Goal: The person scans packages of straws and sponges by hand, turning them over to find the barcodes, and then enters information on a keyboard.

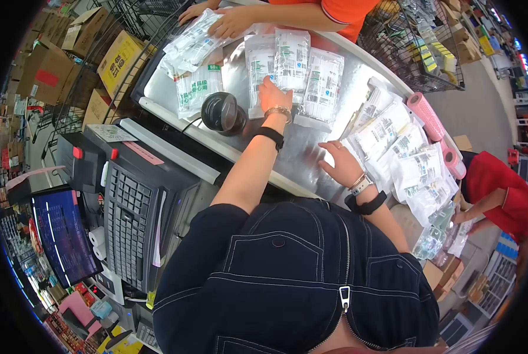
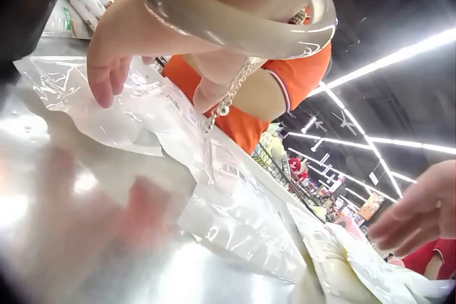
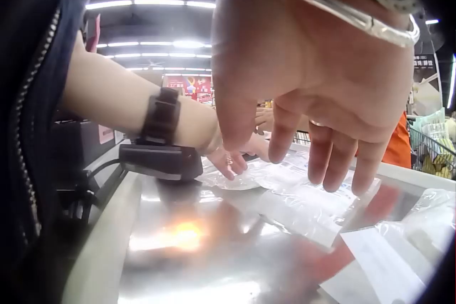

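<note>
My left hand point(image 1: 274, 97) rests its fingers on clear plastic packets point(image 1: 261, 62) with white contents and green print, in the middle of the metal counter. In the left wrist view its fingers are loosely bent over the film, not wrapped round it. Two more such packets, a middle one point(image 1: 292, 56) and a right one point(image 1: 322, 85), lie beside it. My right hand point(image 1: 342, 164) hovers with spread fingers over the counter, holding nothing. Close to it is a heap of similar white packets point(image 1: 382, 133). A black round scanner point(image 1: 221, 113) stands left of my left hand.
Across the counter point(image 1: 299, 156), a person in orange point(image 1: 346, 15) has both hands at a stack of packets point(image 1: 196, 41). Pink rolls point(image 1: 426, 116) lie at the right edge, near a person in red point(image 1: 497, 192). A keyboard point(image 1: 128, 224) and monitor point(image 1: 65, 236) are left.
</note>
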Motion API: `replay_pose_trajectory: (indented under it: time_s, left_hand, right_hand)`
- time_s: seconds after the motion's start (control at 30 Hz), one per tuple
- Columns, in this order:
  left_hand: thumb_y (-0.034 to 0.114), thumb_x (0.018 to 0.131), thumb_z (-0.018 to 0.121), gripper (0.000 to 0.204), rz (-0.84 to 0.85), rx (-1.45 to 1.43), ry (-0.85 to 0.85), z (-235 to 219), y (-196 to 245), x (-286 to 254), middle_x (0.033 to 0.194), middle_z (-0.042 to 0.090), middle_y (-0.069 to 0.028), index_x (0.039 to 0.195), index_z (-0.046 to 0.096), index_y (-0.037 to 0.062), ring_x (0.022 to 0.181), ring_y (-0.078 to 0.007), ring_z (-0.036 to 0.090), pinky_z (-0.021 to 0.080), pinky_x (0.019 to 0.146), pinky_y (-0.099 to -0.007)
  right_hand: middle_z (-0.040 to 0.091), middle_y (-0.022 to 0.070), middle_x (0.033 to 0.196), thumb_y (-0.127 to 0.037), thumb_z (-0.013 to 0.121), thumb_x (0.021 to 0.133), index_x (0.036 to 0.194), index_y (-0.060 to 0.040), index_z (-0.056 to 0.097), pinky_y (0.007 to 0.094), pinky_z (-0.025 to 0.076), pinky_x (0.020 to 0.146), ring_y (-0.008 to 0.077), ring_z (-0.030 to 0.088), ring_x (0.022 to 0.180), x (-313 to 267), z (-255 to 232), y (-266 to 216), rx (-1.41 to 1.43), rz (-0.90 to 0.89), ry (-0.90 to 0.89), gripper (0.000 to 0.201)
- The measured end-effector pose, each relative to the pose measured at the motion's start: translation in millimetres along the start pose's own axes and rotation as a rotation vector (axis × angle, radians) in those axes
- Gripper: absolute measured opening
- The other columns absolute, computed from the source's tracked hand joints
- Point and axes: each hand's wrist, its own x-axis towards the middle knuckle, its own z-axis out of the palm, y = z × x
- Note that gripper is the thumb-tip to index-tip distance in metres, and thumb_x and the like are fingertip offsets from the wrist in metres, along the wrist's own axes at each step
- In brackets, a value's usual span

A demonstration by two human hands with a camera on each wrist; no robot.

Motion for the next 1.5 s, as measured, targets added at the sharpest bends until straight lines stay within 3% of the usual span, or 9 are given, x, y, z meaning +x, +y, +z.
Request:
replay_pose_trajectory:
  time_s: [0.3,0.53,0.63,0.7,0.83,0.9,1.23,1.37,1.5]
  left_hand:
    - [0.025,0.064,0.073,0.051,-0.067,0.303,-0.156,9,5,32,0.098,0.056,-0.0131,0.105,0.05,0.0054,0.092,-0.0281,0.055,0.045,0.078,-0.0383]
    - [0.018,0.071,0.062,0.027,-0.013,-0.299,-0.273,-11,-25,24,0.087,0.06,-0.018,0.088,0.055,-0.0009,0.084,-0.0297,0.057,0.045,0.074,-0.0351]
    - [0.013,0.075,0.059,0.022,0.021,-0.448,-0.334,-29,-40,-12,0.084,0.059,-0.0152,0.088,0.052,-0.0025,0.078,-0.0241,0.058,0.045,0.069,-0.0325]
    - [0.007,0.08,0.054,0.016,-0.258,-0.893,-0.541,-51,-25,-50,0.085,0.057,-0.0112,0.091,0.047,-0.0017,0.076,-0.0171,0.057,0.046,0.066,-0.0281]
    - [0.002,0.084,0.049,0.013,-0.32,-1.137,-0.679,-80,-3,-90,0.086,0.055,-0.0083,0.095,0.043,0.0004,0.077,-0.0109,0.055,0.046,0.067,-0.0239]
    - [0.002,0.085,0.048,0.013,-0.215,-1.148,-0.706,-84,-6,-102,0.086,0.056,-0.0087,0.096,0.041,0.0006,0.076,-0.01,0.055,0.046,0.069,-0.0238]
    - [0.002,0.084,0.049,0.018,-0.19,-1.195,-0.732,-100,-33,-114,0.094,0.056,-0.0099,0.1,0.041,0.0016,0.081,-0.0118,0.055,0.045,0.074,-0.0246]
    - [0.002,0.082,0.05,0.029,-0.051,-0.917,-0.461,-119,-41,-118,0.11,0.049,-0.0123,0.109,0.04,0.002,0.094,-0.0156,0.051,0.043,0.078,-0.0277]
    - [0.001,0.079,0.05,0.032,-0.001,-0.788,-0.299,-142,-66,-121,0.109,0.049,-0.0124,0.11,0.04,0.0014,0.092,-0.0161,0.051,0.043,0.079,-0.0273]
  right_hand:
    - [0.056,0.0161,0.098,-0.018,0.056,0.076,0.111,-0.007,0.05,0.0362,0.043,0.079,0.0295,0.054,0.091,-2,2,4,0.174,0.063,0.016,0.037]
    - [0.06,0.0057,0.079,-0.008,0.056,0.078,0.101,-0.0029,0.056,0.026,0.045,0.069,0.0136,0.057,0.073,15,-2,6,0.565,0.158,0.281,0.024]
    - [0.057,0.0075,0.095,-0.011,0.058,0.079,0.106,-0.0028,0.052,0.0255,0.045,0.069,0.0117,0.054,0.078,35,6,28,0.679,0.226,0.479,0.029]
    - [0.055,0.0049,0.097,-0.011,0.057,0.081,0.116,0.0006,0.043,0.0232,0.043,0.073,0.0103,0.052,0.085,42,-3,11,0.888,0.392,0.513,0.039]
    - [0.055,0.0071,0.104,-0.011,0.056,0.082,0.118,0.0011,0.041,0.026,0.044,0.08,0.0127,0.053,0.091,44,-15,1,1.274,0.599,0.324,0.041]
    - [0.054,0.0092,0.11,-0.008,0.054,0.083,0.117,0.0004,0.043,0.0289,0.044,0.084,0.015,0.053,0.098,40,-13,0,1.617,0.265,0.163,0.038]
    - [0.058,0.0085,0.103,-0.004,0.058,0.079,0.109,0.0028,0.049,0.0266,0.044,0.082,0.0136,0.056,0.091,39,-10,-26,1.455,0.156,0.196,0.032]
    - [0.061,0.0086,0.096,-0.006,0.059,0.078,0.103,0.0025,0.053,0.0255,0.045,0.077,0.0119,0.057,0.085,50,7,-29,1.325,0.137,0.251,0.027]
    - [0.06,0.0121,0.073,-0.016,0.066,0.07,0.085,0.001,0.053,0.0309,0.046,0.057,0.0162,0.058,0.065,72,42,-50,0.682,0.138,0.534,0.026]
